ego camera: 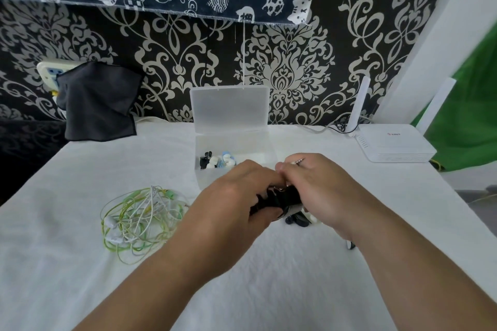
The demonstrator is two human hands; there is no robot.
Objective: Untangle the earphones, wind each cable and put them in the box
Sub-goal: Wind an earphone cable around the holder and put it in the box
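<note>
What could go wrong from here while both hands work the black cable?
The black cable, bunched between the left hand and right hand, may uncoil if either grip slips; its earbuds lie loose below. The left forearm could also drag the green and white tangle lying beside it.

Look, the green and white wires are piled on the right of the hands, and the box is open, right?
No. The head view shows the green and white wires piled left of the left hand and right hand, not right. The box is open.
</note>
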